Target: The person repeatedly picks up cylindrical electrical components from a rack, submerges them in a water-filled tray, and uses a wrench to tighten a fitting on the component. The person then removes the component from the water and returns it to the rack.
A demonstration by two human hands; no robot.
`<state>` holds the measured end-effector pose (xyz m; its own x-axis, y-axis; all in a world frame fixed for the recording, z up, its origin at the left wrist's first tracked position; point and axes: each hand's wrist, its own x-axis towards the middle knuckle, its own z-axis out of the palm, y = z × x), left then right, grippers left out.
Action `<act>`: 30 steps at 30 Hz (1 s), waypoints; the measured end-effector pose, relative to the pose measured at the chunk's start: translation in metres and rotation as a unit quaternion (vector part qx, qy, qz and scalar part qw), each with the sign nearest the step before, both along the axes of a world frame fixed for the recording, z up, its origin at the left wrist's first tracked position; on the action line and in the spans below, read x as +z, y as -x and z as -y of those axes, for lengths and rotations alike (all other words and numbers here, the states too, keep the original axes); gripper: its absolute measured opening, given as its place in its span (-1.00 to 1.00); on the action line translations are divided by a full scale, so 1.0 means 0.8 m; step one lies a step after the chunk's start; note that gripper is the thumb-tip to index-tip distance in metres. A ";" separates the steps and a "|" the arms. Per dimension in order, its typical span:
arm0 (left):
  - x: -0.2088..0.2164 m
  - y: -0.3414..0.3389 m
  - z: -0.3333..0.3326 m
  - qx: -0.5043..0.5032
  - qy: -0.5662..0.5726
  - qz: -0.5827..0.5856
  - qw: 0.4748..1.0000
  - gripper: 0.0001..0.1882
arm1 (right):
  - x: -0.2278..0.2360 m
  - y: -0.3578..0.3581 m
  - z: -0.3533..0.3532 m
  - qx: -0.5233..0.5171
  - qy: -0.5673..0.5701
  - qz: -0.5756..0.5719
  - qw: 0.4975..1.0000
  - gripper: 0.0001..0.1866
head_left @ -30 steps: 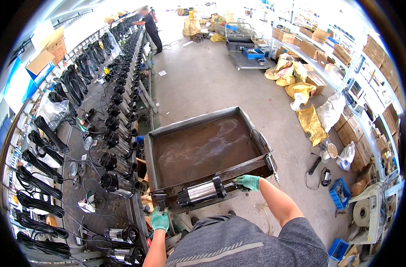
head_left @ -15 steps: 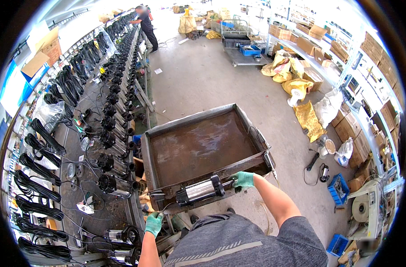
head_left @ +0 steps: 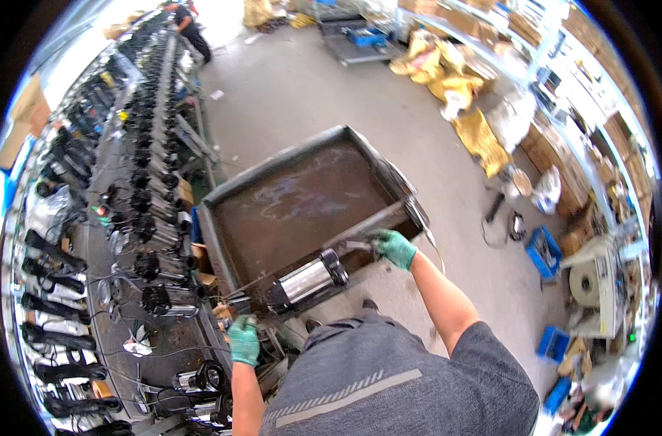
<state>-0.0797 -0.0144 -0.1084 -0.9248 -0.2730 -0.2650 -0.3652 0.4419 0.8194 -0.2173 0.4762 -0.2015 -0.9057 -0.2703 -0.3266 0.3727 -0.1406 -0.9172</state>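
Note:
A submersible pump (head_left: pixel 304 281), a silver cylinder with black ends, lies along the near edge of a rectangular metal tank (head_left: pixel 218 251) of murky brown water. My right hand (head_left: pixel 396 249), in a green glove, is closed around a short greyish rod-like piece (head_left: pixel 356 246) at the pump's right end; blur hides its kind. Left of the pump, my green-gloved left hand (head_left: pixel 244 341) has its fingers curled near the tank's near-left corner. What it holds, if anything, I cannot make out.
At left, a long bench (head_left: pixel 116 240) carries a row of similar pumps (head_left: pixel 164 299) and coiled black cables (head_left: pixel 58 334). Blue crates (head_left: pixel 543 253), yellow sacks (head_left: pixel 482 142) and shelving stand at right. One person (head_left: pixel 189 33) is at the far left, another (head_left: pixel 592 414) at the lower right.
My view has shifted, so the tank sits higher and further left. The pump's right end tilts up more. My left hand has turned more upright; my right hand stays by the pump's right end.

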 end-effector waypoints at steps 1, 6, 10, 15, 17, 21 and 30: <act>0.020 -0.001 -0.006 -0.022 -0.042 -0.039 0.998 -0.76 | 0.000 -0.008 -0.014 -0.057 -0.011 0.024 0.998 -0.65; 0.152 0.013 -0.032 -0.126 -0.072 -0.113 0.983 -0.72 | -0.005 -0.016 -0.078 -0.293 -0.031 0.001 0.956 -0.76; 0.176 0.051 -0.099 -0.159 -0.084 -0.075 0.981 -0.75 | -0.029 0.013 -0.111 -0.342 -0.169 0.037 0.924 -0.79; 0.166 0.073 -0.163 -0.256 -0.022 -0.122 0.959 -0.76 | -0.015 0.006 -0.114 -0.226 -0.557 -0.025 0.799 -0.76; 0.164 0.074 -0.171 -0.243 -0.039 -0.096 0.965 -0.76 | 0.010 -0.010 -0.105 -0.215 -0.624 -0.073 0.748 -0.77; 0.162 0.068 -0.164 -0.235 -0.037 -0.049 0.970 -0.73 | 0.043 -0.018 -0.093 -0.213 -0.652 -0.171 0.707 -0.79; 0.151 0.063 -0.156 -0.257 -0.050 -0.093 0.961 -0.59 | -0.007 -0.006 -0.016 -0.105 -0.494 -0.189 0.842 -0.77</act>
<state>-0.1303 0.1105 0.0127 -0.9645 0.2507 -0.0827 0.0373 0.4396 0.8974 -0.2123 0.4891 -0.2070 -0.9895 0.1424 0.0242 0.0892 0.7342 -0.6731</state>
